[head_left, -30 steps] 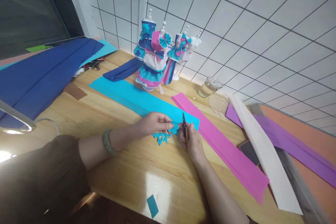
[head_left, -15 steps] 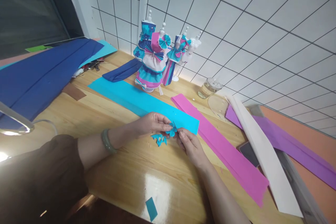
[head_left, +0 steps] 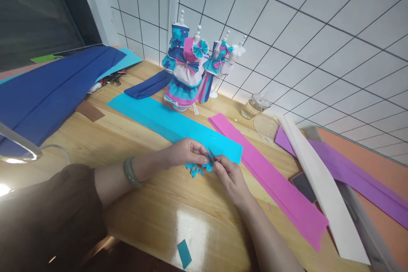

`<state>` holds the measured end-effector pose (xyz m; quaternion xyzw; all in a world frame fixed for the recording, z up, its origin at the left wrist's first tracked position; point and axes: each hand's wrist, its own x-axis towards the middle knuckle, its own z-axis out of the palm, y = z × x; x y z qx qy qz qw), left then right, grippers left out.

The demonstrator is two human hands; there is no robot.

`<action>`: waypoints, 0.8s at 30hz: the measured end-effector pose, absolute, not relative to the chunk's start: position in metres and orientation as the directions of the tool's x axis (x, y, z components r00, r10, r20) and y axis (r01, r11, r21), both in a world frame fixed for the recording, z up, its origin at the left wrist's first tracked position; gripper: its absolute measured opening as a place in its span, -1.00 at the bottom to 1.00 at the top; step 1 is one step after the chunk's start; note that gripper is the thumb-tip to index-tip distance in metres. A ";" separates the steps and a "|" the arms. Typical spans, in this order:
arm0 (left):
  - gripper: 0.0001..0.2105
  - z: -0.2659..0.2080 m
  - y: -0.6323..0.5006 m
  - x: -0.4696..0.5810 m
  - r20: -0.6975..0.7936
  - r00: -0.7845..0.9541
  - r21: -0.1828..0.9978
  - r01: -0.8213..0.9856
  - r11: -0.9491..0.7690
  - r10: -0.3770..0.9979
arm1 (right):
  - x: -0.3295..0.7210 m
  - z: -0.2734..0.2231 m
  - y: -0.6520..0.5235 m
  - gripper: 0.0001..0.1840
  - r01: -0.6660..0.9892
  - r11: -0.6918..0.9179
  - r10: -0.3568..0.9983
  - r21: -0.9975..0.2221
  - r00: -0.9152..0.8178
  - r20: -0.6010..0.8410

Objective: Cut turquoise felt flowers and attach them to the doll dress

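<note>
My left hand [head_left: 188, 153] pinches a small turquoise cut piece [head_left: 208, 166] of crepe paper, shaped like petals. In my right hand [head_left: 231, 174] is a pair of small scissors [head_left: 211, 155], the pointed blades apart and directed toward my left fingertips, right at the piece. My fingers hide the scissors' handles. Ragged turquoise scraps [head_left: 194, 170] lie on the table below my left hand. Just beyond both hands stretches a wide turquoise paper strip [head_left: 172, 123].
Small mannequins in paper dresses [head_left: 188, 68] stand by the tiled wall. To the right lie a pink strip [head_left: 270, 182], a white strip [head_left: 321, 187] and a purple strip [head_left: 360, 182]. A glass jar [head_left: 255, 106] stands behind. Dark blue paper [head_left: 60, 89] covers the left side.
My right hand has turned and shifted slightly, bringing the scissors' open blades more into view above the turquoise piece. The piece is now more hidden by my fingers.
</note>
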<state>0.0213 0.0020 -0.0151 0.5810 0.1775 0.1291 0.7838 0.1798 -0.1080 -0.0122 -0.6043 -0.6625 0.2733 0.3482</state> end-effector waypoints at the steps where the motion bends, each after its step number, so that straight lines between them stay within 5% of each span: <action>1: -0.78 -0.015 0.002 0.021 -0.123 0.903 0.956 -0.003 0.292 0.412 | 0.180 -0.012 -0.108 -0.73 0.613 0.120 0.991 -0.781 -0.026 0.132; 24: -0.77 -0.021 0.002 0.023 -0.095 0.898 0.949 -0.048 0.311 0.429 | 0.179 -0.015 -0.108 -0.69 0.615 0.130 0.989 -0.778 -0.027 0.144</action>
